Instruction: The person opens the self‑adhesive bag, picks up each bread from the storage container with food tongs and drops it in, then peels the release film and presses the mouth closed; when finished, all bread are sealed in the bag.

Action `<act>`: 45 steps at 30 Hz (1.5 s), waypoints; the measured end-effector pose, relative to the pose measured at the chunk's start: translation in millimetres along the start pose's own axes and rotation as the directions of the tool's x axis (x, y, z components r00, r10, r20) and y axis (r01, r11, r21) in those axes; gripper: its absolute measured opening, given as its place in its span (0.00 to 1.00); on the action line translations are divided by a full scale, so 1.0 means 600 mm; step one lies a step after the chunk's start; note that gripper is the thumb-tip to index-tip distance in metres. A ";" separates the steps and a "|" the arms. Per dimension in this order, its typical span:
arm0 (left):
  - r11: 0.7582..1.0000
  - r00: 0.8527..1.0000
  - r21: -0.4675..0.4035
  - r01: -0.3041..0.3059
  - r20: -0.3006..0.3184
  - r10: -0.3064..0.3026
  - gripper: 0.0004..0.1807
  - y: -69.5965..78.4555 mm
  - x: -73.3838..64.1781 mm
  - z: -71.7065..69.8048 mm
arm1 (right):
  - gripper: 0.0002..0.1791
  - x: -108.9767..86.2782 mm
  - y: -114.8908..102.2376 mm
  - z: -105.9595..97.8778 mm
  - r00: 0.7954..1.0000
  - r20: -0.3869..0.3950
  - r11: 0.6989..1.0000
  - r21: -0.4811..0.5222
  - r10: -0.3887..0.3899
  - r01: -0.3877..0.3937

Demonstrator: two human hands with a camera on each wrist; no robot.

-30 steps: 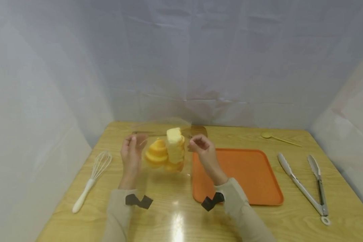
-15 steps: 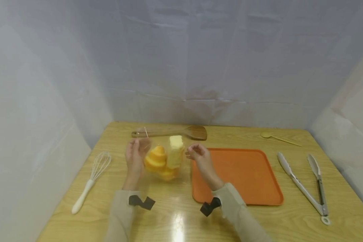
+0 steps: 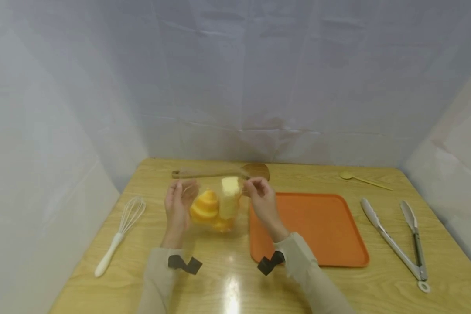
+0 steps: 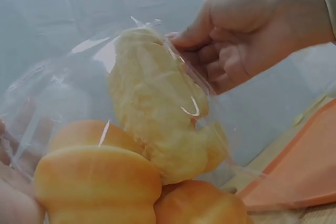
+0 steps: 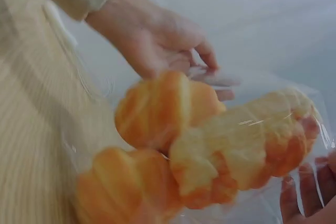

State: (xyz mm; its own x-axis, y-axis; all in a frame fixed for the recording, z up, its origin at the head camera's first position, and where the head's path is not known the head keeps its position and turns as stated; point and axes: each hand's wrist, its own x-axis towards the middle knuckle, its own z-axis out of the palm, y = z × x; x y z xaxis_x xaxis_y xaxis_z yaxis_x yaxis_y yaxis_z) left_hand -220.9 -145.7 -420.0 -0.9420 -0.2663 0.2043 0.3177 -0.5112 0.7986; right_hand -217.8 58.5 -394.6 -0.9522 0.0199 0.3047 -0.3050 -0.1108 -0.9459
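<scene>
A clear plastic bag (image 4: 73,90) hangs above the table between the two hands, with several bread pieces inside. One is a pale, bumpy loaf (image 3: 230,198), standing tilted; beside it lies a ridged orange-yellow bun (image 3: 205,206). Another orange-brown bun (image 4: 202,203) shows low in the bag in the left wrist view. The left hand (image 3: 176,211) grips the bag's left side, thumb against fingers, as the right wrist view shows. On the opposite side the right hand (image 3: 264,205) pinches the bag's edge near the top of the loaf, its other fingers curled.
An orange tray (image 3: 318,231) lies right of the bag, partly under the right forearm. A wooden spatula (image 3: 255,172) lies behind, a white whisk (image 3: 115,240) at left. Metal tongs (image 3: 392,250) and a yellow spoon (image 3: 347,175) lie at right.
Both hands and the bag have come down a little, and the left hand has moved slightly right. The spatula behind the bag shows more plainly. Both hands still hold the bag.
</scene>
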 end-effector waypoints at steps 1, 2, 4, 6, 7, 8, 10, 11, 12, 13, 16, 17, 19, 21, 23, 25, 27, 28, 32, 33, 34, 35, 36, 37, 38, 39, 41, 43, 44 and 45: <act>1.000 1.000 -0.008 -0.003 0.004 0.003 0.08 -0.001 -0.001 0.000 | 0.08 -0.003 0.001 0.001 1.000 -0.014 0.999 0.034 0.004 -0.003; 1.000 1.000 -0.020 -0.007 0.011 0.008 0.08 -0.002 -0.001 0.001 | 0.07 -0.005 0.001 0.001 0.999 -0.030 0.998 0.068 0.013 -0.011; 0.999 0.999 -0.028 -0.023 0.022 0.024 0.08 -0.003 -0.002 0.002 | 0.05 -0.010 0.002 0.003 0.998 -0.054 0.994 0.104 0.027 -0.021; 0.999 0.998 -0.019 -0.045 0.037 0.046 0.08 -0.006 -0.002 0.003 | 0.04 -0.014 0.002 0.005 0.997 -0.064 0.992 0.120 0.043 -0.035; 0.998 0.997 -0.016 -0.055 0.045 0.055 0.08 -0.007 -0.003 0.003 | 0.04 -0.015 0.002 0.006 0.997 -0.065 0.992 0.120 0.049 -0.041; 0.998 0.997 -0.016 -0.061 0.051 0.062 0.07 -0.008 -0.003 0.002 | 0.04 -0.015 0.003 0.007 0.997 -0.064 0.993 0.112 0.053 -0.046; 0.998 0.996 0.001 -0.070 0.060 0.070 0.06 -0.010 -0.003 0.000 | 0.05 -0.015 0.004 0.008 0.997 -0.055 0.994 0.091 0.062 -0.056; 0.997 0.995 0.017 -0.075 0.064 0.074 0.06 -0.011 -0.003 -0.002 | 0.06 -0.014 0.004 0.009 0.996 -0.055 0.994 0.088 0.064 -0.059; 0.997 0.995 0.030 -0.076 0.067 0.074 0.06 -0.012 -0.003 -0.002 | 0.07 -0.014 0.004 0.010 0.996 -0.057 0.995 0.082 0.066 -0.061; 0.996 0.995 0.045 -0.077 0.068 0.074 0.07 -0.012 -0.003 -0.003 | 0.07 -0.012 0.004 0.011 0.996 -0.058 0.994 0.081 0.071 -0.066; 0.987 0.995 0.135 -0.089 0.059 0.082 0.06 -0.010 0.000 -0.002 | 0.07 -0.010 0.003 0.014 0.992 -0.065 0.991 0.084 0.106 -0.100; 0.981 0.995 0.165 -0.097 0.056 0.089 0.06 -0.007 0.001 0.000 | 0.07 -0.009 0.002 0.015 0.991 -0.067 0.990 0.088 0.119 -0.113; 0.968 0.993 0.225 -0.115 0.047 0.108 0.06 -0.002 0.003 0.003 | 0.06 -0.008 0.000 0.017 0.987 -0.076 0.986 0.090 0.144 -0.137; 0.960 0.992 0.248 -0.127 0.030 0.123 0.06 0.004 0.004 0.006 | 0.07 -0.007 0.000 0.018 0.982 -0.085 0.982 0.100 0.166 -0.158; 0.972 0.992 0.200 -0.122 0.001 0.124 0.06 0.011 0.006 0.011 | 0.08 -0.007 -0.001 0.018 0.977 -0.095 0.976 0.130 0.190 -0.177; 0.987 0.993 0.123 -0.107 -0.032 0.111 0.07 0.016 0.006 0.017 | 0.09 -0.007 -0.002 0.018 0.971 -0.103 0.967 0.160 0.214 -0.196; 0.996 0.995 0.046 -0.081 -0.053 0.083 0.08 0.020 0.005 0.021 | 0.10 -0.007 -0.005 0.018 0.965 -0.110 0.958 0.191 0.237 -0.213; 0.998 0.996 0.013 -0.067 -0.061 0.068 0.09 0.021 0.004 0.024 | 0.10 -0.007 -0.006 0.018 0.962 -0.115 0.955 0.197 0.247 -0.222; 1.000 0.997 -0.005 -0.027 -0.076 0.026 0.11 0.021 -0.001 0.032 | 0.12 -0.004 -0.011 0.019 0.945 -0.134 0.944 0.186 0.298 -0.271; 1.000 0.996 0.000 -0.024 -0.084 0.024 0.11 0.021 -0.002 0.034 | 0.12 -0.002 -0.013 0.020 0.941 -0.139 0.943 0.175 0.310 -0.285; 1.000 0.996 0.000 -0.024 -0.091 0.024 0.11 0.021 -0.003 0.035 | 0.11 0.000 -0.013 0.020 0.938 -0.145 0.943 0.165 0.314 -0.290; 1.000 0.995 0.004 -0.026 -0.097 0.027 0.11 0.021 -0.004 0.036 | 0.10 0.001 -0.015 0.021 0.937 -0.157 0.944 0.157 0.313 -0.289; 1.000 0.994 0.007 -0.028 -0.102 0.029 0.11 0.021 -0.005 0.037 | 0.09 0.002 -0.017 0.023 0.940 -0.175 0.952 0.141 0.294 -0.271; 1.000 0.994 0.007 -0.030 -0.104 0.031 0.11 0.021 -0.005 0.037 | 0.07 0.001 -0.020 0.025 0.946 -0.199 0.965 0.122 0.255 -0.234; 0.999 0.994 0.007 -0.032 -0.102 0.032 0.11 0.021 -0.006 0.037 | 0.05 -0.002 -0.023 0.027 0.958 -0.220 0.982 0.084 0.186 -0.171; 0.999 0.995 0.003 -0.034 -0.097 0.034 0.11 0.020 -0.007 0.037 | 0.04 -0.007 -0.027 0.029 0.967 -0.235 0.995 0.033 0.099 -0.094; 0.999 0.996 0.000 -0.039 -0.081 0.039 0.10 0.019 -0.007 0.036 | 0.06 -0.018 -0.038 0.042 0.963 -0.243 0.993 -0.062 -0.112 0.100; 0.999 0.997 -0.011 -0.051 -0.061 0.050 0.10 0.018 -0.007 0.035 | 0.09 -0.031 -0.049 0.060 0.937 -0.183 0.952 -0.136 -0.297 0.275; 0.998 0.997 -0.021 -0.057 -0.053 0.056 0.09 0.017 -0.007 0.036 | 0.09 -0.037 -0.054 0.071 0.926 -0.134 0.931 -0.153 -0.352 0.331; 0.998 0.997 -0.030 -0.064 -0.044 0.062 0.09 0.017 -0.007 0.036 | 0.08 -0.042 -0.058 0.084 0.926 -0.083 0.923 -0.154 -0.367 0.352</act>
State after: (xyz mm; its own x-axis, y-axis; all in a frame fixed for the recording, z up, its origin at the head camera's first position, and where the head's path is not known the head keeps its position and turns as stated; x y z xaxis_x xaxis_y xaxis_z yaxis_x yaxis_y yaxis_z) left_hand -216.1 -131.8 -400.5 -0.9146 -0.3337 0.2285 0.3803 -0.5174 0.7666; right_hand -182.7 11.9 -363.5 -0.7716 0.1420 0.6201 -0.6189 0.0577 -0.7833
